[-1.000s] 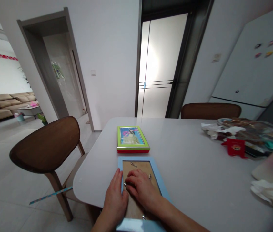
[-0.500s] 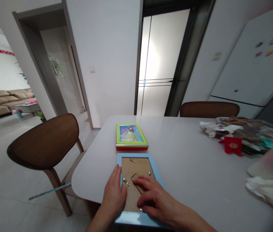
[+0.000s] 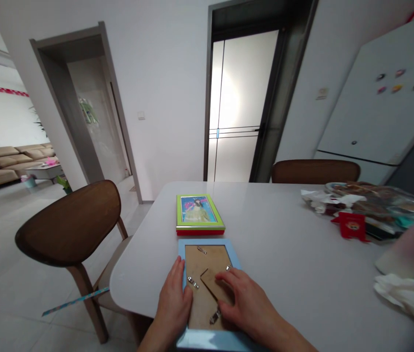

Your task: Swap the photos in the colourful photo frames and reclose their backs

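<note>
A light-blue picture frame (image 3: 233, 252) lies face down on the table, its brown backing board (image 3: 201, 303) showing. Several small metal clips sit around the board, among them one on the left (image 3: 193, 282) and one at the bottom (image 3: 215, 317). A narrow dark outline marks the stand flap (image 3: 209, 283) in the middle. My left hand (image 3: 173, 296) holds the frame's left side, fingers straight along the edge and thumb over the board. Over the lower right of the board is my right hand (image 3: 245, 300), thumb beside the bottom clip, fingertips apart from it near the flap.
Just beyond lies a green-edged picture frame (image 3: 200, 226) on something red. At the right are a red packet (image 3: 353, 226), plastic-wrapped items (image 3: 383, 193) and white tissue (image 3: 408, 296). Brown chairs stand at the left (image 3: 71, 225) and far side (image 3: 315, 171).
My right hand has shifted slightly right, fingertips moving off the flap's upper end, and the bottom clip shows more fully. My left hand stays on the frame. The camera view has tilted slightly.
</note>
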Tool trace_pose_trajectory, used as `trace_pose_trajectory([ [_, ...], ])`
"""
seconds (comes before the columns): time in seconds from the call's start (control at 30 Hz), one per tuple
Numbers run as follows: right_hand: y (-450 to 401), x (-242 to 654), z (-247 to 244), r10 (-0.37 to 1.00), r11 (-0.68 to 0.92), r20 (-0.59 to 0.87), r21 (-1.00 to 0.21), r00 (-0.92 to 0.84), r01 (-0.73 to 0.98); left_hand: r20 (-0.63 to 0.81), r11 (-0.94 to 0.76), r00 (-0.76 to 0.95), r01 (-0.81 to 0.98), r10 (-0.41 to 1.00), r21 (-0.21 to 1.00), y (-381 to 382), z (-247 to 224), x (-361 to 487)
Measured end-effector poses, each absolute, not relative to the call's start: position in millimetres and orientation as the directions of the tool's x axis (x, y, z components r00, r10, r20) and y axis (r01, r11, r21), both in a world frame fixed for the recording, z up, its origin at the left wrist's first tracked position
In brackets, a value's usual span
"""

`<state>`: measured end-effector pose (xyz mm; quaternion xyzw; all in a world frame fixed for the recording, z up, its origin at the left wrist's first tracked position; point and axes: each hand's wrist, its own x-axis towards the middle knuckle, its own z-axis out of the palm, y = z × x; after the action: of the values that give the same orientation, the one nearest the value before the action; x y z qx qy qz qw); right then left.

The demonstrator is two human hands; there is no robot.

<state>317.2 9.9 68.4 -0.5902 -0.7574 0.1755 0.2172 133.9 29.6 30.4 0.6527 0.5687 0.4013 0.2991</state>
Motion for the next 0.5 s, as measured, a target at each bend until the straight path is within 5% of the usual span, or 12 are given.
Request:
trace_pose_trajectory([
  [0.33, 10, 314, 103, 0.927, 0.369, 0.292, -0.581, -0.237, 0.725, 0.025, -0.03, 0.029, 0.183, 0.999, 0.983, 30, 66, 126],
  [0.5, 22, 341, 76, 0.984, 0.121, 0.176, -0.543, -0.028, 0.831, -0.111, 0.111, -0.013, 0.127, 0.994, 0.986, 32, 66, 71],
])
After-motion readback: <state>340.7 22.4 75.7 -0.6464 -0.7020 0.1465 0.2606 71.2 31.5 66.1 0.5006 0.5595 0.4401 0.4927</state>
